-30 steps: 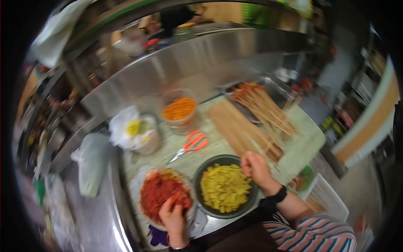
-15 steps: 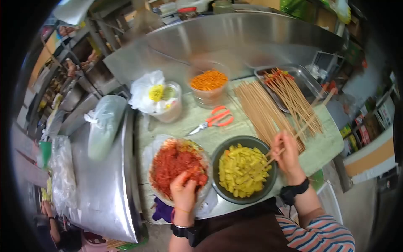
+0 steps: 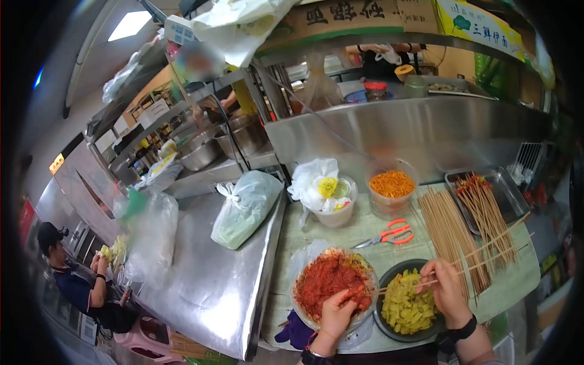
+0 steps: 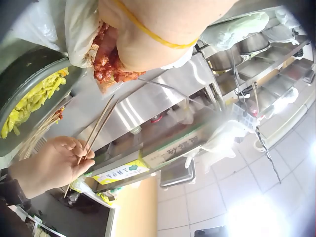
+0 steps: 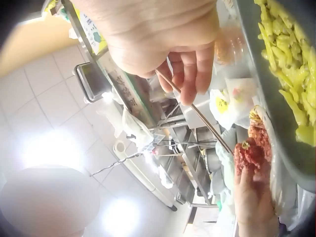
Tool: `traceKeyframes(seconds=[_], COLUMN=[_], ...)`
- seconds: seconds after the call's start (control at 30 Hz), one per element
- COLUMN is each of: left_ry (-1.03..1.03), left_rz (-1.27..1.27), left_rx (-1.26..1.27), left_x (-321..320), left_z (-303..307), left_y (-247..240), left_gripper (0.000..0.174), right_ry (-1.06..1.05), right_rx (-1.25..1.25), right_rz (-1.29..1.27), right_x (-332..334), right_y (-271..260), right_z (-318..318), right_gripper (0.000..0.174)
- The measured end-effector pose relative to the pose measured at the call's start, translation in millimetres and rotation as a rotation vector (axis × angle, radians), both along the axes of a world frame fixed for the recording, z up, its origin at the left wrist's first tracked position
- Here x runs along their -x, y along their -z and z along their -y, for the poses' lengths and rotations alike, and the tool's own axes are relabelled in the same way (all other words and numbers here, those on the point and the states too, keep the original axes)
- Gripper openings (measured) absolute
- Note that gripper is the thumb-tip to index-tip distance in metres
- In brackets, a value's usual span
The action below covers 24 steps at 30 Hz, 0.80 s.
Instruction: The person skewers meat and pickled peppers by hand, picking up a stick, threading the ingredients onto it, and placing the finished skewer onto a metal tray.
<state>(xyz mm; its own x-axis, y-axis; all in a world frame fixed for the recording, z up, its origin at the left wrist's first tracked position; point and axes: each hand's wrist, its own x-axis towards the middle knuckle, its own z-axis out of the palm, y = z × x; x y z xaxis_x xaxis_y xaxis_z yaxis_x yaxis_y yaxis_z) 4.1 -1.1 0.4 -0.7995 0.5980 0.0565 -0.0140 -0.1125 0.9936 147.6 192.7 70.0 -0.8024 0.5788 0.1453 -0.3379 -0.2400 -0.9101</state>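
Observation:
My left hand (image 3: 336, 317) pinches a clump of red, sauce-coated meat (image 5: 252, 155) between fingertips and thumb, at the near side of a bag-lined bowl of the same red meat (image 3: 325, 281). My right hand (image 3: 447, 293) grips two thin bamboo skewers (image 4: 102, 116) over the dark green bowl (image 3: 385, 325). Their front ends point left, right at the meat in the left fingertips. Yellow-green pickle pieces (image 3: 407, 310) fill the green bowl. Behind the right hand, the skewers' other ends slant up over the table.
Orange-handled scissors (image 3: 396, 235) lie behind the bowls. Beyond are a tub of orange shreds (image 3: 392, 184), a bagged white tub (image 3: 334, 210), bare skewers (image 3: 451, 234) and a steel tray (image 3: 514, 198) with loaded skewers. At left, a steel counter (image 3: 213, 298) bears a tied bag (image 3: 246, 213).
My head view has swung up and left. The right hand, seen without skewers at first, then held them over the pickle; now their ends reach the left hand's meat.

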Motion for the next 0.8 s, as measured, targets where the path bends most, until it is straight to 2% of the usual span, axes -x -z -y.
traceKeyframes(seconds=[0.03,0.07,0.13,0.17,0.23,0.33,0.57,0.63,0.8], left_ry=[-0.016,-0.007,-0.013,-0.036,-0.022,0.001,0.057,-0.051,0.026], left_rz=[-0.014,0.185,0.011,0.177,0.24,0.082,0.103,0.164,0.194], left_rx=[-0.023,-0.015,0.007,-0.056,-0.132,-0.16,-0.181,-0.253,-0.206], left_x=[-2,0,2,-3,-5,-1,-1,-4,-2], left_z=[0,0,1,-2,-2,1,1,-4,-3], left_y=[-2,1,1,-8,-4,5,4,2,-1], left_gripper=[0.027,0.025,0.029,0.027,0.026,0.025,0.027,0.031,0.035], right_ry=[-0.022,-0.035,0.028,0.041,0.083,0.023,-0.004,-0.012,-0.039], right_rx=[-0.012,-0.019,-0.055,-0.034,-0.004,0.077,0.068,0.065,0.006], right_rz=[-0.003,0.012,0.034,0.024,0.051,0.003,0.043,0.074,0.124], right_x=[4,5,10,13,9,11,14,15,17], right_y=[0,1,-1,0,8,11,6,4,2], right_z=[2,4,9,10,10,5,5,6,5], right_gripper=[0.033,0.032,0.032,0.032,0.032,0.033,0.033,0.034,0.033])
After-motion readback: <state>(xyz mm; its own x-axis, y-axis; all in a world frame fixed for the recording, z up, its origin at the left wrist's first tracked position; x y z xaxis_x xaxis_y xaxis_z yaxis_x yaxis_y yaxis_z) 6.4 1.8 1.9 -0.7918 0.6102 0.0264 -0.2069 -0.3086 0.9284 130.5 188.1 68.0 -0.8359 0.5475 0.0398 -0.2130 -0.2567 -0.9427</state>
